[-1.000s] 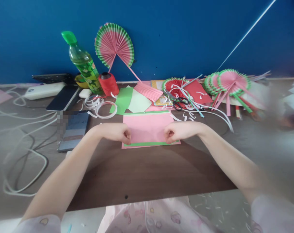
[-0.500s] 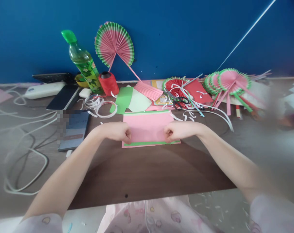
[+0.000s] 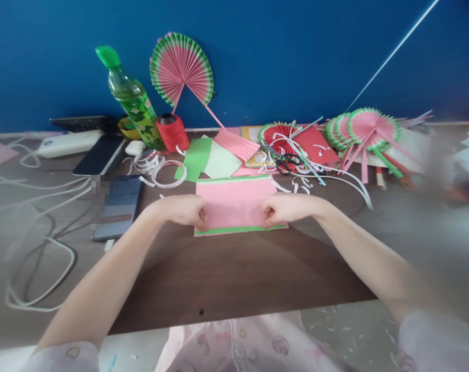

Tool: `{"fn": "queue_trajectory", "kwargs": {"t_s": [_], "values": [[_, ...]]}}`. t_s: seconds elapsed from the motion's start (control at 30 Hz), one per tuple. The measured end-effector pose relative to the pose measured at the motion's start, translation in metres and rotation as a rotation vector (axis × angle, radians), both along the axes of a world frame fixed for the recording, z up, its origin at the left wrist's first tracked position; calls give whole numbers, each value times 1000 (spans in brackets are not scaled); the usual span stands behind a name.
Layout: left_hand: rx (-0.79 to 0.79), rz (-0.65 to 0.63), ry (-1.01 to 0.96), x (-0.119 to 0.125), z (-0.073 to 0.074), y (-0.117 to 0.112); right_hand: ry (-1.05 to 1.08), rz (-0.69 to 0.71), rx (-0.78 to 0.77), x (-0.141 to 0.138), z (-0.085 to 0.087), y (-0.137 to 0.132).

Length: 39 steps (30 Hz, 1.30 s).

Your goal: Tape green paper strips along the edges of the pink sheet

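A pink sheet of paper (image 3: pixel 234 204) lies flat on the table in front of me. A thin green strip (image 3: pixel 238 229) runs along its near edge, and another green band with a white line borders its far edge. My left hand (image 3: pixel 187 211) is closed at the sheet's left side, fingertips pinched down on the near green strip. At the right side my right hand (image 3: pixel 283 209) is closed the same way, its fingertips at the strip. The curled fingers hide the exact grip of both hands.
Behind the sheet lie green paper (image 3: pixel 195 157), a pleated pink piece (image 3: pixel 237 144), scissors (image 3: pixel 288 163) and paper scraps. Tape rolls (image 3: pixel 169 174), a red thread spool (image 3: pixel 172 133) and a green bottle (image 3: pixel 131 103) stand left. Folded paper fans (image 3: pixel 369 129) sit right; cables (image 3: pixel 69 253) lie left.
The near green strip's left end has shifted slightly left and toward the sheet's near edge, covering the pink margin there. Both hands keep nearly the same place.
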State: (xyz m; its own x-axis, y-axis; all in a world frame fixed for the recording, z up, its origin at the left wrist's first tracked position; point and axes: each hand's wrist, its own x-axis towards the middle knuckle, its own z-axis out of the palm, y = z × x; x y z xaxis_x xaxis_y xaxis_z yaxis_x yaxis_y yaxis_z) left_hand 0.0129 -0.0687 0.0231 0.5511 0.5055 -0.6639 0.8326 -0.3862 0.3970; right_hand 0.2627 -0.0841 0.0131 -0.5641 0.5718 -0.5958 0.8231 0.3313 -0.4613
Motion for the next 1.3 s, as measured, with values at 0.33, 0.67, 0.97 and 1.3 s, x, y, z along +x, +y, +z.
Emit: {"fn": "queue_trajectory", "kwargs": {"t_s": [0.33,0.67,0.97,1.3], "values": [[45,1,36,5,5,-4,1,-13,1,1,-1,1],[48,-2,1,5,2,-5,18,2,6,1,-3,2],[28,9,36,5,1,-6,0,-8,2,0,-2,1],[37,7,52,5,2,-7,-14,-2,-1,0,0,2]]}}
